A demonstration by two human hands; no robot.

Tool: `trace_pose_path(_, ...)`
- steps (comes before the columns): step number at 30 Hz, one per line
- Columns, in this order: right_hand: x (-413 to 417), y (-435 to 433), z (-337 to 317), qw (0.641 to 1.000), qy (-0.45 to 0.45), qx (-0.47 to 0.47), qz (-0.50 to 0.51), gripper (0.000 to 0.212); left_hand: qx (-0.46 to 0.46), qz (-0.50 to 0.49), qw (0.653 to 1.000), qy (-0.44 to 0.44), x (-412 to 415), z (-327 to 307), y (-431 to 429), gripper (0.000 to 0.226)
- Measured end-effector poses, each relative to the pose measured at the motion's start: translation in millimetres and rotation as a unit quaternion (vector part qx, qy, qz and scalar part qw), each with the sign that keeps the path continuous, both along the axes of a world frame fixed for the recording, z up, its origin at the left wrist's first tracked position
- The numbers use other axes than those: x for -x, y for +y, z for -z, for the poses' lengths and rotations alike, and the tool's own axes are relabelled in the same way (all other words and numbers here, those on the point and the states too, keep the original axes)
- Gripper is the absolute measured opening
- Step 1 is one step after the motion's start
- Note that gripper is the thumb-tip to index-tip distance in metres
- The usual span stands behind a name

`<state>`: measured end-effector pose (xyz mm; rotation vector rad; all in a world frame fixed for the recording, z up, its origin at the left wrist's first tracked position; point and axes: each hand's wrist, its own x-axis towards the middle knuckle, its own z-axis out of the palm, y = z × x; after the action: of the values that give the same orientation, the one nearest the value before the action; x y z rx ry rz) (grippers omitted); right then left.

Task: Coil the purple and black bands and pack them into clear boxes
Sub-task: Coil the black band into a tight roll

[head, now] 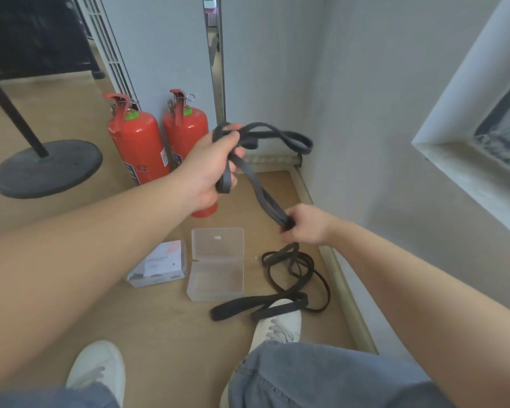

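Denim jeans and two bare forearms filled the near edge of the head view as I watched from the remote station. One white shoe stood on the wooden floor, and a second black band lay in loose loops just beyond it, one loop draped over the toe. The other white shoe sat at lower left.

Two red fire extinguishers stood against the wall, one of them partly hidden by the left hand. A round black stand base lay near them, further left.

An open clear box rested on the floor below the hands, just beside a closed clear box holding a printed card.

The left hand's fingers were curled round several loops of the black band. The band ran down to the right hand, whose fingers pinched its lower end in the air, above the floor and right of the open box.
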<state>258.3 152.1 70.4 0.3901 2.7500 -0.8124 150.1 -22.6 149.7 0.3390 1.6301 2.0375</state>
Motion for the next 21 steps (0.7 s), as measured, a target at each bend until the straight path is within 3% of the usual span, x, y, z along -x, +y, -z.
trace_pose_path(4, -19.0, 27.7, 36.8, 0.992, -0.066, -0.08, 0.073, 0.014, 0.015, -0.046, 0.998, 0.044, 8.7, 2.9, -5.7, 0.019)
trace_pose_path(6, -15.9, 33.6, 39.0, 0.99, -0.045, -0.053, 0.124, 0.013, 0.078, -0.05, 0.992, 0.091, 11.1, 7.7, -8.4, 0.02)
trace_pose_path(11, 9.9, 37.8, 1.8, 0.936, 0.191, 0.111, 0.275, 0.011, 0.183, -0.042, 0.973, 0.137, 13.7, 27.1, -9.6, 0.025)
trace_pose_path(16, 21.2, 33.4, -53.3, 0.831, 0.405, 0.204, 0.323, 0.029, 0.245, 0.031, 0.953, 0.173, 10.8, 38.1, -9.5, 0.036)
trace_pose_path(21, 19.3, 27.6, -80.7, 0.813, 0.42, 0.242, 0.322, 0.038, 0.239, 0.09, 0.946, 0.201, -2.6, 35.5, 0.1, 0.052)
